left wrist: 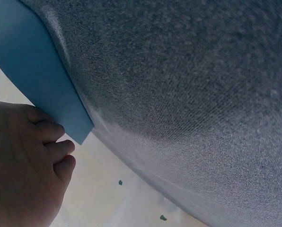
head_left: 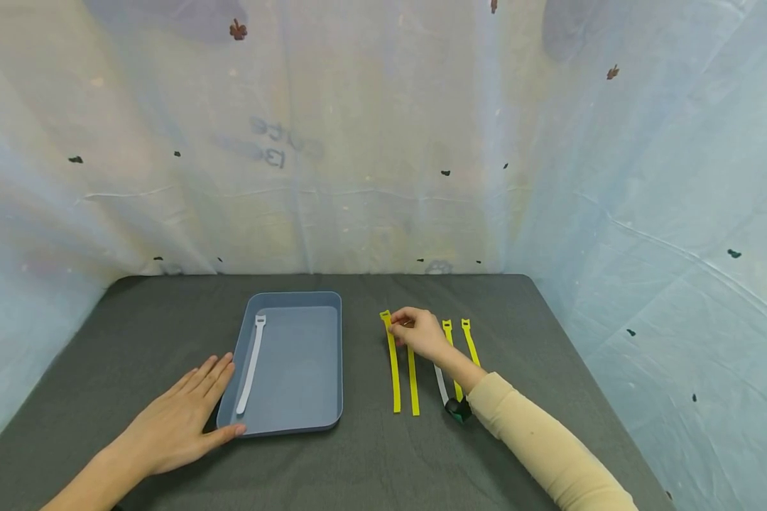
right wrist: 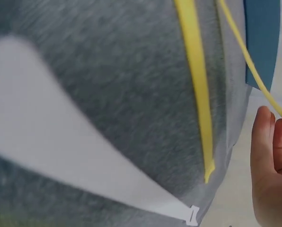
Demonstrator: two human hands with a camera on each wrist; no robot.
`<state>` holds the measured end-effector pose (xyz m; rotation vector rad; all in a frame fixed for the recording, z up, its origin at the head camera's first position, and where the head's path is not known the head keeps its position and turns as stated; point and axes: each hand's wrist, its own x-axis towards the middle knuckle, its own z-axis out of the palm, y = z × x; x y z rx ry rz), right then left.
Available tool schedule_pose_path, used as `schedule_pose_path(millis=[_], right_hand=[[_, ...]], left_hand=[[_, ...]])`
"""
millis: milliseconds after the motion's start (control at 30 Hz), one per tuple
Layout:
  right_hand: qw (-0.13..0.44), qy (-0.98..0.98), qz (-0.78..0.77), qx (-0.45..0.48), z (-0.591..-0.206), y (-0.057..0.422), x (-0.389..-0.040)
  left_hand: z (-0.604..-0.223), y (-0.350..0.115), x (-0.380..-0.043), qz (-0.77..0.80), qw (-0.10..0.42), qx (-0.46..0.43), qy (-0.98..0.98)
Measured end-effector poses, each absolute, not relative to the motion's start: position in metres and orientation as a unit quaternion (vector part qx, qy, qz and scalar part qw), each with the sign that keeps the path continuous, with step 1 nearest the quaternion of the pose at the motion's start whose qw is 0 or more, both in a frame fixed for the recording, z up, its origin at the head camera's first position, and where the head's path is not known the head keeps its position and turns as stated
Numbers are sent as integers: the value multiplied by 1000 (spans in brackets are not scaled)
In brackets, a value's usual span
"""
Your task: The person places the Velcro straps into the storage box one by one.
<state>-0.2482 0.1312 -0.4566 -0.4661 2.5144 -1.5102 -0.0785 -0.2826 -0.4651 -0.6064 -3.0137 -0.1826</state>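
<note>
My left hand [head_left: 182, 419] rests against the left side of a blue-grey tray [head_left: 300, 369], fingers straight, thumb at its near corner. A white cable strap [head_left: 252, 365] with a slotted head lies lengthwise inside. To the right of the tray, my right hand [head_left: 422, 333] pinches a yellow cable strap [head_left: 393, 369] close to its slotted head. In the right wrist view that yellow strap [right wrist: 252, 66] slants up from the fingertips. Beside it lie another yellow strap [head_left: 413, 383], a white strap [head_left: 441, 383] and two more yellow straps, partly hidden by the right hand and forearm.
A dark grey cloth covers the table [head_left: 371, 468]. Pale sheeting [head_left: 371, 142] hangs behind and at both sides, with small dark spots on it. A dark band [head_left: 458, 409] sits at the right wrist, over the lower ends of the straps.
</note>
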Motion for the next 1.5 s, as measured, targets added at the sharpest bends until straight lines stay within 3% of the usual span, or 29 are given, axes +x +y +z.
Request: schedule_pose_path(millis=[433, 1500], right_hand=[[120, 787, -590, -137, -442, 126, -243], [130, 692, -699, -129, -406, 66, -249]], left_hand=[[-465, -283, -79, -65, 24, -191, -979], [-466, -279, -78, -60, 35, -202, -977]])
